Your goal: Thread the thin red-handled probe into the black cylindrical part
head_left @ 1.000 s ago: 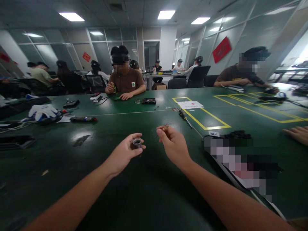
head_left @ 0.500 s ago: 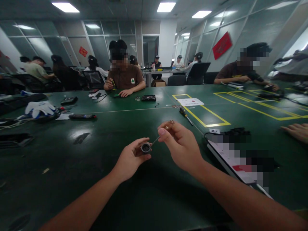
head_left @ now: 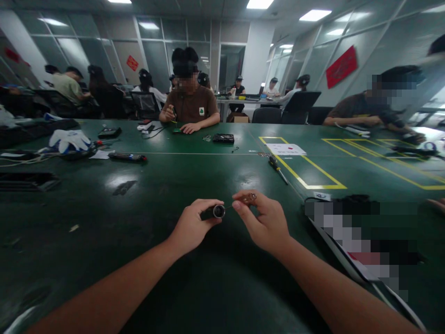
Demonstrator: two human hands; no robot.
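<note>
My left hand (head_left: 194,222) is closed around a short dark cylinder (head_left: 219,211), pinched between thumb and fingers. Its round, hollow-looking end with a pale rim faces me. Just to the right, my right hand (head_left: 266,218) pinches a thin metal rod (head_left: 228,206) between thumb and forefinger. The rod's tip reaches the cylinder's right side; whether it touches I cannot tell. Something shiny and ring-like (head_left: 252,196) shows at my right fingers, too small to make out. Both hands are held above the green table (head_left: 167,185).
A screwdriver (head_left: 278,169) lies beyond my right hand, near yellow tape and a white sheet (head_left: 285,149). A partly blurred flat object (head_left: 347,246) lies right. White gloves (head_left: 69,140) and a dark tool (head_left: 128,157) are left. A person (head_left: 191,102) sits opposite.
The view has shifted, so the table's things appear farther right. The cylinder has turned slightly in my left hand. My right hand is lower, and the rod slants less.
</note>
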